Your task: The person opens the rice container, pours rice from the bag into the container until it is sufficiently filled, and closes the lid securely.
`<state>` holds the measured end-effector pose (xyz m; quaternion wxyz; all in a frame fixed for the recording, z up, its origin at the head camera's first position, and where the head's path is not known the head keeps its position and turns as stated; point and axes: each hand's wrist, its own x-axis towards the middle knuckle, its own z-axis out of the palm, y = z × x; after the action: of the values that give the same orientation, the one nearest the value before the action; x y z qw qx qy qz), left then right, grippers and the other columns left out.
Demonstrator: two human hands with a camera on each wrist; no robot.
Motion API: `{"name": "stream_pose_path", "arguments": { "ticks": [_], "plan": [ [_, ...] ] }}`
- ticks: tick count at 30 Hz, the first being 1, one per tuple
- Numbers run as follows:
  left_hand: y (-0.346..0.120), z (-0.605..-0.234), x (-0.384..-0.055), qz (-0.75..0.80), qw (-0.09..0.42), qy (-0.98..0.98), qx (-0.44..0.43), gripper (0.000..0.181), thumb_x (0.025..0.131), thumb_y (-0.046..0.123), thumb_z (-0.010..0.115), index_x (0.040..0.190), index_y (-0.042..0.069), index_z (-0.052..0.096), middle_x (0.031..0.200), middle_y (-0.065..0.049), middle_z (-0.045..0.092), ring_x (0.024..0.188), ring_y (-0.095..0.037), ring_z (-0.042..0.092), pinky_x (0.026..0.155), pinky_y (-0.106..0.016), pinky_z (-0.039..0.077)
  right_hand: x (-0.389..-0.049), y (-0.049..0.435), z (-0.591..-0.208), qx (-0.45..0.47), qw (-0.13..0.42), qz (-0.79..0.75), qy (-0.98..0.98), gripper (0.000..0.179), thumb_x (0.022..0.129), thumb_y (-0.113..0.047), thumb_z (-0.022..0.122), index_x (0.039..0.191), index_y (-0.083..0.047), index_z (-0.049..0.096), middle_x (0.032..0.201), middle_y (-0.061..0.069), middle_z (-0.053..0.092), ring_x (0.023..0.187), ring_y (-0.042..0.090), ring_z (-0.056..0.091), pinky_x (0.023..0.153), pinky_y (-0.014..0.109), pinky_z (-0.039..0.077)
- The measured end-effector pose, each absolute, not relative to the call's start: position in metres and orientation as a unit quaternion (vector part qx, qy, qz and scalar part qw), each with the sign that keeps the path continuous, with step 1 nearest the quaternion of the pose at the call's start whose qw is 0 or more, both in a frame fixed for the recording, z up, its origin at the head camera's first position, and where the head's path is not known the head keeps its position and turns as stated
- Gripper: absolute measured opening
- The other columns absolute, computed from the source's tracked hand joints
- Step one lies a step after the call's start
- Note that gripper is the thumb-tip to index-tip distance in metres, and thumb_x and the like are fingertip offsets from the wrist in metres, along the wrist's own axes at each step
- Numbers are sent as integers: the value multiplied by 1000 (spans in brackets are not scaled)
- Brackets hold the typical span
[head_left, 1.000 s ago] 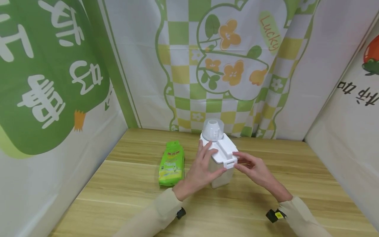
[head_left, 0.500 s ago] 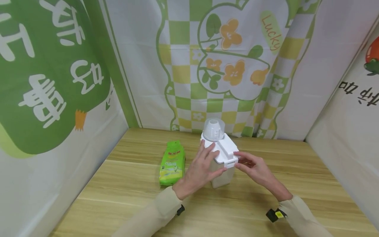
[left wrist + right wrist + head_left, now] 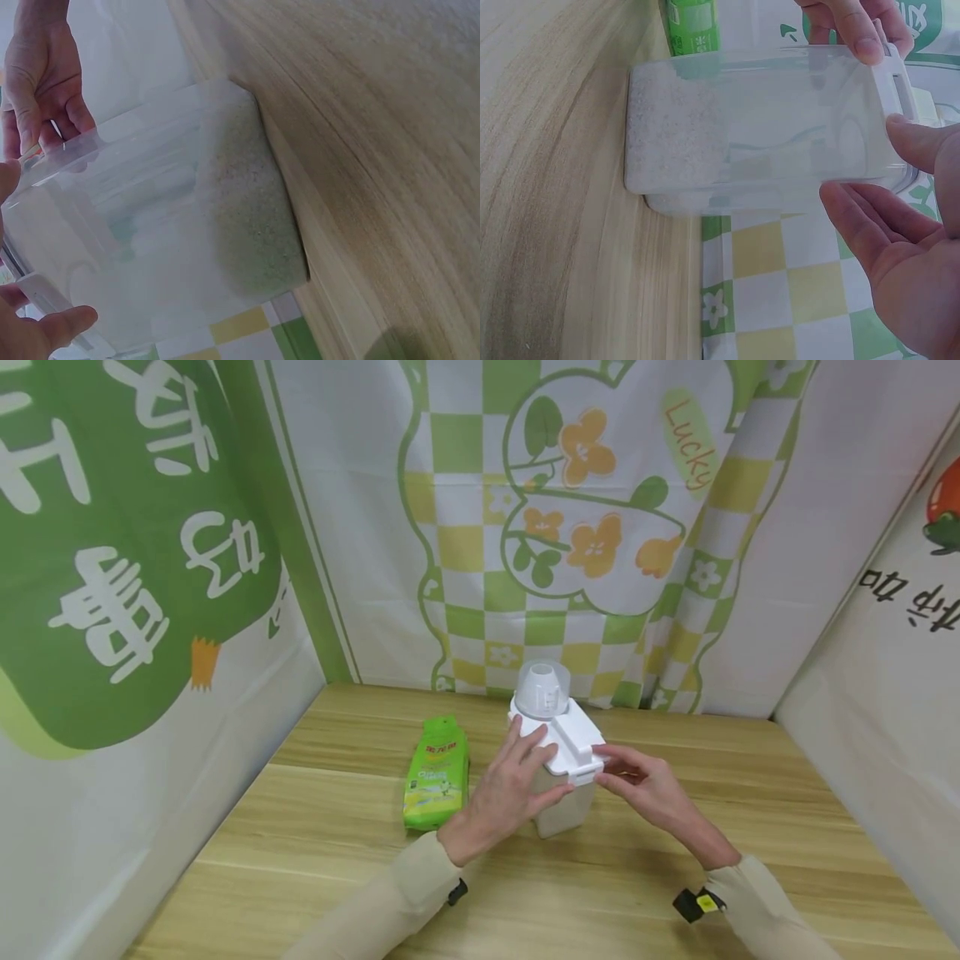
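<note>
A clear plastic rice container (image 3: 561, 814) stands upright on the table, with a white lid (image 3: 577, 720) on it. A clear measuring cup (image 3: 542, 692) sits upside down at the lid's far end. White grains (image 3: 676, 131) fill the bottom part, as the right wrist view shows. My left hand (image 3: 498, 797) grips the lid, fingers spread over its top and left edge, thumb at the front latch (image 3: 584, 775). My right hand (image 3: 656, 793) pinches the front right corner, thumb at the latch and index finger on the lid's side.
A green printed bag (image 3: 437, 777) lies on the wooden table (image 3: 300, 852), left of the container. Behind the table hangs a checkered curtain (image 3: 457, 543). Printed cloth walls (image 3: 247, 718) close in the left and right sides.
</note>
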<state>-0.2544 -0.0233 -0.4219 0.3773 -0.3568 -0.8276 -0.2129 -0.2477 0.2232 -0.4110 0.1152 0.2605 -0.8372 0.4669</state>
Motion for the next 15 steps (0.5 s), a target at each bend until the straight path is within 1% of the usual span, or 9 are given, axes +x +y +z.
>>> {"name": "stream_pose_path", "arguments": {
  "ticks": [7,15],
  "plan": [
    [-23,-421,-255,-207,377,-829,-357,49,82,43,78,116,11,63,135,-15,58,134,-48,44,103,-46,46,-249,223,-410,266,124,461,-838,37,89,-6,70,125,-4,64,95,14,72,83,2,66,71,22,58],
    [-23,-420,-254,-201,379,-829,-359,46,83,41,77,116,12,64,133,-14,59,134,-44,46,105,-44,45,-249,222,-410,268,127,465,-835,36,89,-5,71,124,-3,64,94,13,72,83,1,65,71,20,58]
  ]
}}
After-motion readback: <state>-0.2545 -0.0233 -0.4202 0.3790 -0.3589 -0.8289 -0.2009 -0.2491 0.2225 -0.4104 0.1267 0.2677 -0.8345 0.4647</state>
